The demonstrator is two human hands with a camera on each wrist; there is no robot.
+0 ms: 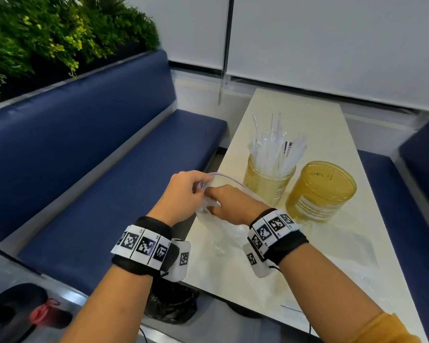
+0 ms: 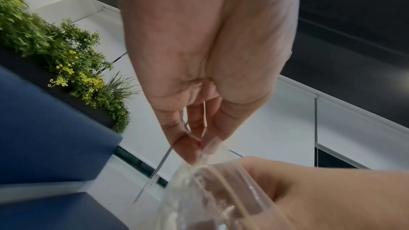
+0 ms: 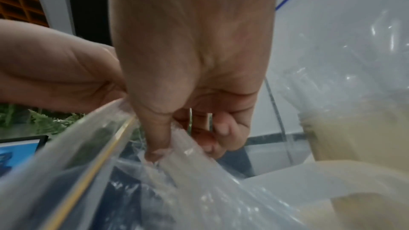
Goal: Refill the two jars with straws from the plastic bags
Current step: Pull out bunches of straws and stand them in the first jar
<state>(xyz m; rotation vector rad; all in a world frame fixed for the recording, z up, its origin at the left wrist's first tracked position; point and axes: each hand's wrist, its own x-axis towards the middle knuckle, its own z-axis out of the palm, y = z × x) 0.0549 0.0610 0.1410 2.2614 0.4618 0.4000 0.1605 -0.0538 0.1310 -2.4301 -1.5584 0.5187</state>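
A clear zip bag [image 1: 227, 229] with a blue seal line stands at the table's left edge. My left hand [image 1: 201, 187] pinches its near rim between thumb and forefinger, seen close in the left wrist view [image 2: 196, 148]. My right hand [image 1: 214, 195] pinches the opposite side of the mouth, thumb pressed on the plastic [image 3: 159, 151]. What the bag [image 3: 199, 191] holds is hard to make out. Just behind it stands an amber jar [image 1: 266, 184] packed with wrapped straws [image 1: 274, 147]. To its right stands a second amber jar [image 1: 320, 194] with writing on its flat top.
Another flat clear bag [image 1: 357, 258] lies on the cream table [image 1: 295, 107] near my right forearm. A blue bench [image 1: 97, 157] runs along the left under green plants [image 1: 47, 38]. A black bin bag [image 1: 171, 305] sits below the table edge.
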